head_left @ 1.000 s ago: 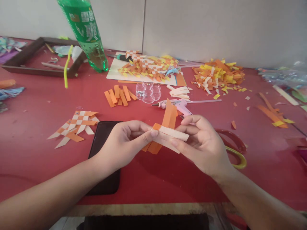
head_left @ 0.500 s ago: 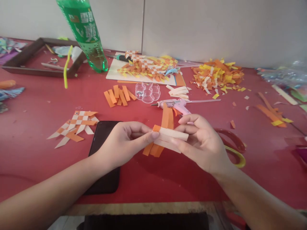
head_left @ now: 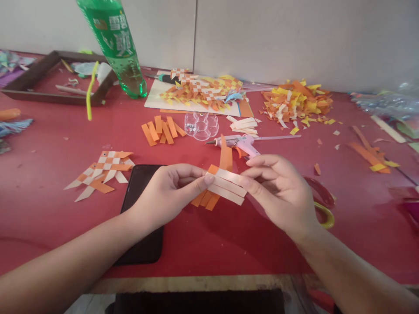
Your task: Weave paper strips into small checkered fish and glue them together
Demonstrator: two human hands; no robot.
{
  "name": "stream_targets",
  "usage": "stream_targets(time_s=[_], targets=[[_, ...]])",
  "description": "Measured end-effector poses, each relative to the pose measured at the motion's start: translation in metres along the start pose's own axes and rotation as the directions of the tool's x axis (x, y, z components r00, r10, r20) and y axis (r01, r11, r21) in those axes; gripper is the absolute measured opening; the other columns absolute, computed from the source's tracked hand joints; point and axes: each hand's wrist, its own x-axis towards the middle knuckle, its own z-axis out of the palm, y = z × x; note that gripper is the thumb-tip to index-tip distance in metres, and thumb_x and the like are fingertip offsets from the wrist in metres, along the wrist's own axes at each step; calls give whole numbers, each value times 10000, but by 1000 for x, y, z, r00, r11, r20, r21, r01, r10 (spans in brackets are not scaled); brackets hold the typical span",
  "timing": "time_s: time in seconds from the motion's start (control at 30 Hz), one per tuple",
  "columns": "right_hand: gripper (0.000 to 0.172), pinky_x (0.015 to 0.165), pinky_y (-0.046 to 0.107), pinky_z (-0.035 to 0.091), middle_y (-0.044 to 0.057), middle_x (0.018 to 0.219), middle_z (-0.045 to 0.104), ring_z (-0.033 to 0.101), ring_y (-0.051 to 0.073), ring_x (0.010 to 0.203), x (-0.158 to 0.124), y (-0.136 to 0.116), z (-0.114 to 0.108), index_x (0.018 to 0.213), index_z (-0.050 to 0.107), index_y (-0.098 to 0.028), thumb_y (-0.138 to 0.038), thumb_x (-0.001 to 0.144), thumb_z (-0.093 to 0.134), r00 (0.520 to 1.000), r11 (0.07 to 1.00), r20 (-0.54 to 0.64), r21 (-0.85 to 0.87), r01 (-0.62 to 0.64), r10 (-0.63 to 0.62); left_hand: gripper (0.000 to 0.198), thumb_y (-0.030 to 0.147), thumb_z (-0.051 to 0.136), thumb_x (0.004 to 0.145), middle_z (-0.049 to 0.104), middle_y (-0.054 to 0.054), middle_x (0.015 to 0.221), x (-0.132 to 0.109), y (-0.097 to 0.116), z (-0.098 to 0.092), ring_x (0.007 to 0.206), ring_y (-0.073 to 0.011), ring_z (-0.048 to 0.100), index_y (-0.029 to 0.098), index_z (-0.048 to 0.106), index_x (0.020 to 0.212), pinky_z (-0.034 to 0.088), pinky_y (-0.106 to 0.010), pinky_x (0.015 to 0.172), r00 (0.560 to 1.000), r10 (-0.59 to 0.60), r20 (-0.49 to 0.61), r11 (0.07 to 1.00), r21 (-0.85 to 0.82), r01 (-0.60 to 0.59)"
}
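Above the table's front half I hold a piece of woven paper strips (head_left: 225,189), with cream strips running to the right and orange ones crossing them above and below. My left hand (head_left: 178,187) pinches its left end between thumb and fingers, near an orange square. The thumb and fingers of my right hand (head_left: 278,192) close on the right end of the top cream strip. Two finished woven paper fish (head_left: 111,163) lie to the left, beside a black phone (head_left: 144,235) partly under my left forearm. A pink glue gun (head_left: 244,144) rests just beyond my hands.
Scissors (head_left: 325,213) lie partly behind my right hand. Orange strips (head_left: 163,130), cream strips (head_left: 244,125) and a clear flower-shaped case (head_left: 201,126) sit farther back. Behind them are a heap of paper scraps (head_left: 296,104), a green bottle (head_left: 118,48) and a dark frame (head_left: 36,96).
The top cream strip has come down flat beside the other cream strips. My right thumb has moved up onto its end, and the upright orange strips have shifted slightly.
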Motion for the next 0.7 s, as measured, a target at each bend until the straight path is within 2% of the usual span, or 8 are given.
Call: stream_targets(time_s=[0.13,0.23,0.3,0.37,0.5,0.57,0.7], targets=[[44,594,222,552,-18,760,706,671,113,663,-1,3,2,856,656,-248,-271,853,693,994,985,-33,-146,96,-102,124,326,776,777,775,27,801,-1,-2,1,712,-99,682,231,770,857,483,-123,598,1000,15,-7,1000,-6,-15],[52,702,281,556,5,839,670,659,133,760,-1,4,2,819,646,-237,-225,851,684,975,953,-1,-213,216,-221,170,356,738,817,784,10,877,-1,-4,1,822,-120,712,226,762,925,525,-145,705,998,65,1,998,-5,-65],[57,794,346,538,38,962,613,633,165,875,-1,3,-1,803,650,-225,-202,824,697,940,907,28,-254,336,-341,188,365,715,838,783,-5,924,-1,-7,1,860,-129,717,210,749,940,538,-162,752,996,91,-2,996,8,-91],[27,856,401,509,63,1080,551,594,202,982,-1,2,-6,811,672,-223,-198,820,676,905,863,100,-272,425,-414,195,358,695,856,779,-18,957,-1,-8,1,873,-136,718,195,732,956,547,-181,771,993,120,0,993,21,-120],[265,1002,548,409,85,1249,533,487,291,1187,-3,-3,-15,947,707,-247,-196,873,457,823,808,318,-220,547,-471,171,314,654,888,770,-21,975,-2,-7,4,885,-137,708,182,715,979,543,-204,815,980,193,42,976,92,-196],[288,1020,577,386,88,1235,565,482,299,1179,-3,-4,-15,984,697,-250,-163,835,467,796,773,337,-236,589,-503,154,293,651,889,770,-12,960,-4,-5,5,885,-131,704,182,720,970,534,-192,816,977,205,58,966,149,-212],[277,952,510,468,55,1035,663,572,254,1024,0,-1,-7,980,636,-271,-98,764,625,759,710,302,-274,649,-577,158,287,632,898,776,-19,943,-5,-1,5,874,-142,712,175,728,955,545,-198,797,979,163,119,976,123,-177]])
